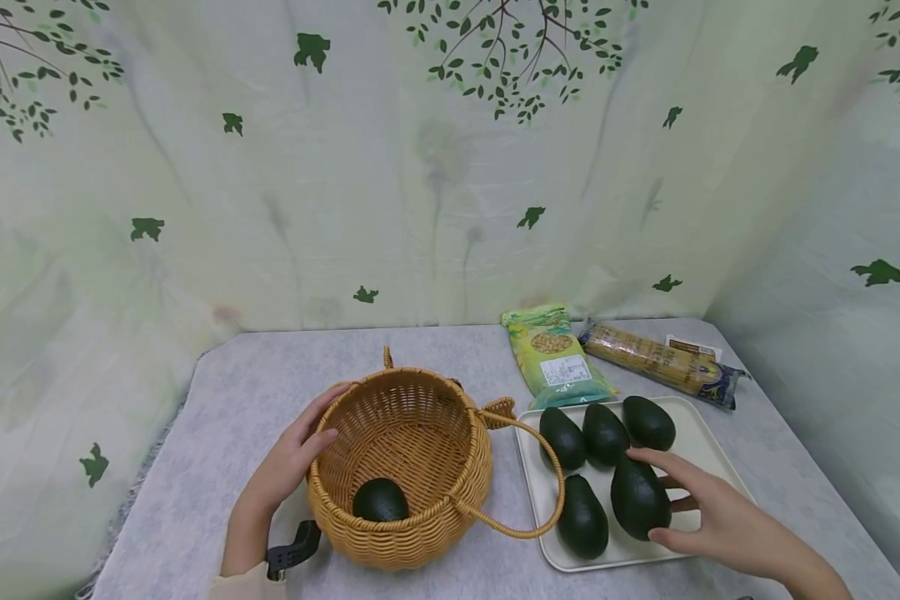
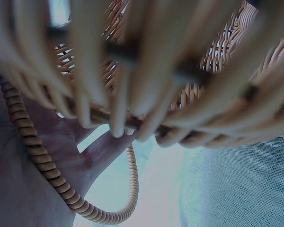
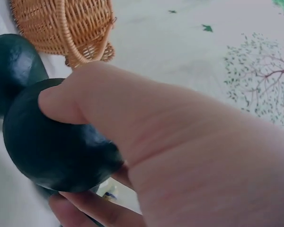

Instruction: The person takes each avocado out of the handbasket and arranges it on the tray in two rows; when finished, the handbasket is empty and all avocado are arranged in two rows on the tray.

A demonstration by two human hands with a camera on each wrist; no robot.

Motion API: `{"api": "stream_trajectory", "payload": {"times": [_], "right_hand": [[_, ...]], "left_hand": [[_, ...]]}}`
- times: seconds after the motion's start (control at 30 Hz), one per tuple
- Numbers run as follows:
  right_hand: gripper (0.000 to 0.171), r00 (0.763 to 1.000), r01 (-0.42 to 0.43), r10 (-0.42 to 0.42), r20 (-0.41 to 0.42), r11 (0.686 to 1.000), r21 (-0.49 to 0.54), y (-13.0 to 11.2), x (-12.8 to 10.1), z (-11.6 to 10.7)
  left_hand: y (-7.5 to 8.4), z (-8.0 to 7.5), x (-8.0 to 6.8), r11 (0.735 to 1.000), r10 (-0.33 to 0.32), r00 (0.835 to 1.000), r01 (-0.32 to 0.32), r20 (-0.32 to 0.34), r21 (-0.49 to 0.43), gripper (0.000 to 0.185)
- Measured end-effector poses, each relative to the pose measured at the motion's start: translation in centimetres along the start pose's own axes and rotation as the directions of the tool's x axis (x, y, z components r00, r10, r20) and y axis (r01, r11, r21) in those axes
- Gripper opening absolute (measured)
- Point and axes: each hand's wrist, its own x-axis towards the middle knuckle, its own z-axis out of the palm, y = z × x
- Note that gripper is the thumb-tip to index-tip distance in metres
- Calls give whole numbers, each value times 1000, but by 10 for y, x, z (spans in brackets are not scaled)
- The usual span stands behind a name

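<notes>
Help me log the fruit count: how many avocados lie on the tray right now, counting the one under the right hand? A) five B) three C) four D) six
A: the tray holds five avocados, one gripped by the right hand; a sixth lies in the basket.

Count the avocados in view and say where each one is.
6. One lies in the basket. Five are on the tray: three in its back row, two in front, the right hand gripping the front right avocado.
</notes>
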Motion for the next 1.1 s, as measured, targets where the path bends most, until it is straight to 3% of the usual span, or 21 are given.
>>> {"api": "stream_trajectory", "payload": {"times": [0.27, 0.4, 0.67, 0.9, 1.1], "right_hand": [[88, 999, -13, 15, 35, 999, -50, 10, 0, 6], [86, 997, -39, 40, 70, 999, -14, 13, 1, 10], [54, 993, -32, 27, 113, 999, 43, 17, 4, 12], [60, 988, -107, 103, 115, 994, 33, 14, 4, 13], [71, 993, -80, 82, 80, 996, -26, 11, 6, 19]], "left_hand": [[-1, 0, 0, 1000, 1, 1000, -1, -7, 3, 57], [-1, 0, 0, 1000, 2, 1000, -2, -6, 0, 57], [0, 0, 0, 1000, 0, 1000, 0, -8, 4, 57], [1, 0, 0, 1000, -20, 1000, 20, -8, 5, 57], [1, 0, -1, 1000, -19, 1000, 19, -10, 7, 57]]}}
